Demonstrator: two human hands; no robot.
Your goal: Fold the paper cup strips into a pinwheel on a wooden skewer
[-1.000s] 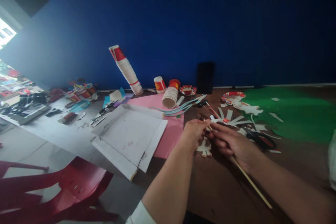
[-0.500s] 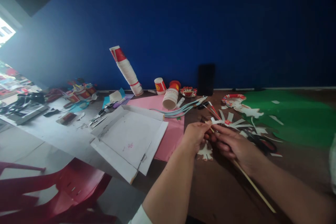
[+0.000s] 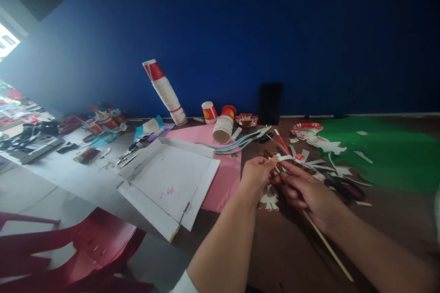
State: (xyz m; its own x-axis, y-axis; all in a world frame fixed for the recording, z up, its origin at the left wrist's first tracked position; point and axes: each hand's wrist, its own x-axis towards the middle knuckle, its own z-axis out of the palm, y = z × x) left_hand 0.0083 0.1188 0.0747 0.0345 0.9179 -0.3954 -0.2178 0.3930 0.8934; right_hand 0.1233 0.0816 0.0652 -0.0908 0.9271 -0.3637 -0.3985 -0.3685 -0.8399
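Observation:
My left hand (image 3: pixel 255 177) is closed in a pinch, pressing the end of a white paper strip (image 3: pixel 285 158) against the upper end of a thin wooden stick (image 3: pixel 328 248). My right hand (image 3: pixel 307 191) has its fingers closed round the same stick, just below. The stick slants down to the right, under my right wrist. The strip belongs to a paper cup cut into several strips (image 3: pixel 299 157), with a red patch in its middle. Part of the stick's top is hidden by my fingers. A white scalloped cutout (image 3: pixel 270 199) lies beneath my hands.
Scissors (image 3: pixel 345 188) and paper scraps lie right of my hands, near green paper (image 3: pixel 388 155). Leftward are a white box lid (image 3: pixel 172 178), pink paper (image 3: pixel 227 178) and pale blue cables (image 3: pixel 237 145). A tall cup stack (image 3: pixel 168 94) leans by the blue wall. A red chair (image 3: pixel 99 238) stands lower left.
The stick's lower end has swung slightly left. The cut cup has shifted and turned a little by my fingers, and its red-and-white strips stand more upright. Both hands keep their hold.

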